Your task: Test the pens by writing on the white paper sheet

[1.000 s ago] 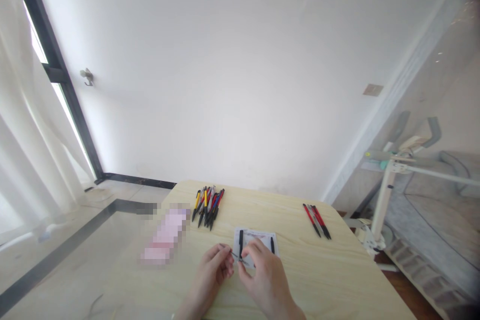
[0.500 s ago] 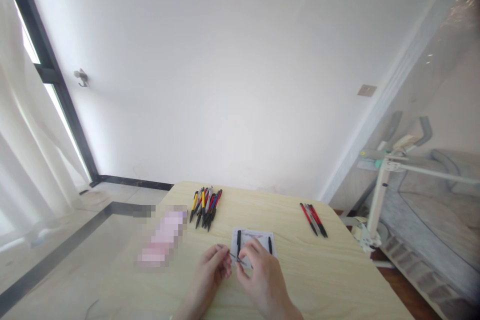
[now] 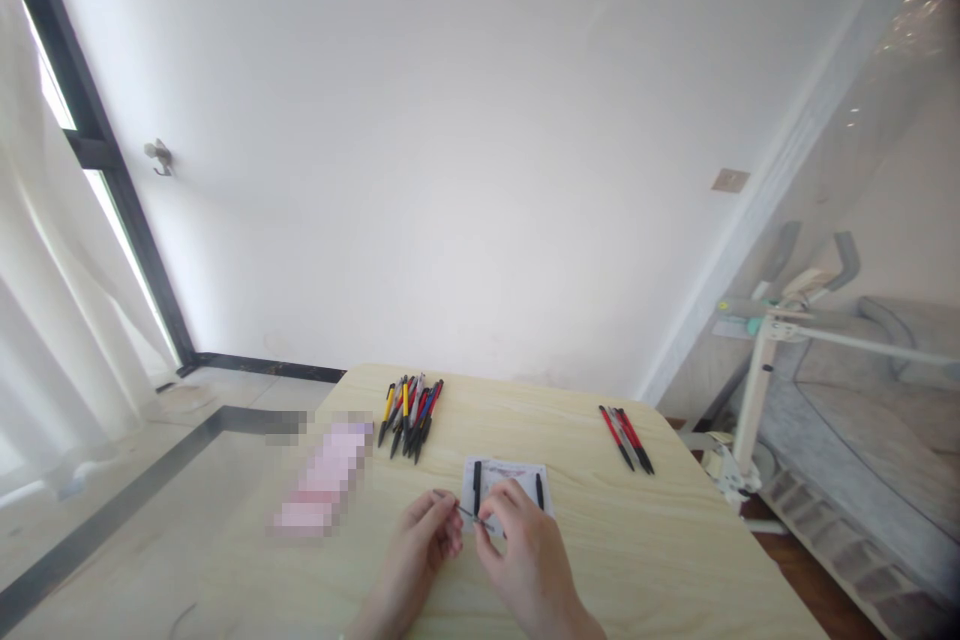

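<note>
My left hand point(image 3: 426, 538) is closed in a pinch on a thin, dark pen refill point(image 3: 466, 514), held low over the table. Close beside it, my right hand point(image 3: 529, 548) pinches the other end of the refill; any small part between those fingertips is too tiny to make out. Beneath the fingers lies a white printed sheet point(image 3: 514, 470). On it rest a long black pen barrel point(image 3: 477, 482) and, near the right edge, a shorter black pen piece point(image 3: 540, 490). The right hand hides part of the sheet.
A pile of yellow, red, blue and grey pens point(image 3: 411, 415) lies at the back left of the wooden table point(image 3: 660, 550). Several red and grey pens point(image 3: 627, 440) lie at the right. A blurred pink object point(image 3: 322, 480) is by the left edge. Exercise equipment point(image 3: 757, 390) stands beyond.
Both hands keep nearly the same pose around the refill. The right fingertips have shifted very slightly; the pens and black pieces stay in place.
</note>
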